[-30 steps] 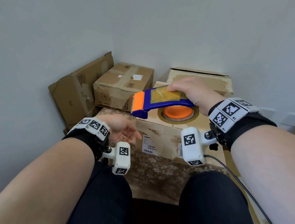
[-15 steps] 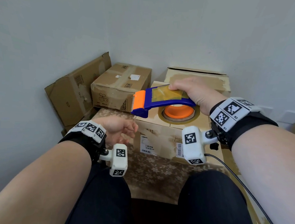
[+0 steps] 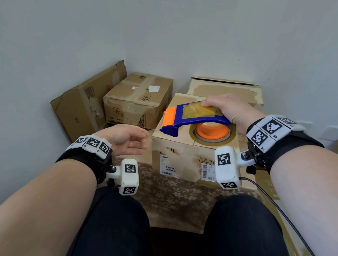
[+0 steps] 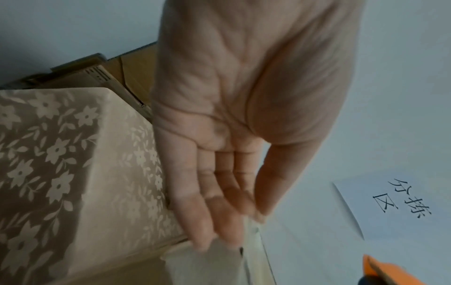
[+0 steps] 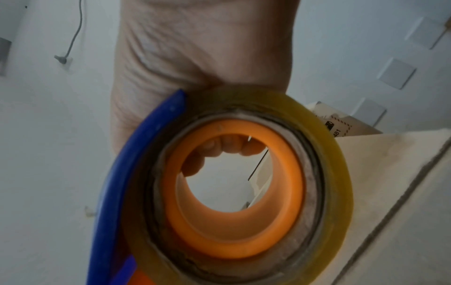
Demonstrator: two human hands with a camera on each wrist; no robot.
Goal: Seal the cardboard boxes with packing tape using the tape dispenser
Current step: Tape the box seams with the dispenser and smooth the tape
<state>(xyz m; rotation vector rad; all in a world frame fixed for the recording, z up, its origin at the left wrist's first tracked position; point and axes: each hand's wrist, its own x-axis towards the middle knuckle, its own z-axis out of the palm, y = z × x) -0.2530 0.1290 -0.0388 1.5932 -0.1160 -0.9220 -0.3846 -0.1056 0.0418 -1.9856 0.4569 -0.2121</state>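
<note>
Tape dispenser [image 3: 193, 120] gripped by right hand [image 3: 230, 110]; left hand [image 3: 125, 139] relaxed, palm inward.

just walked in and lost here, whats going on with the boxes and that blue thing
A seated person is taping cardboard boxes. Their right hand grips a blue and orange tape dispenser holding a roll of tape, held above the top of the nearest box. The left hand is open and holds nothing, beside that box's left side. Whether the dispenser touches the box can't be told. More boxes sit behind, against the wall.
</note>
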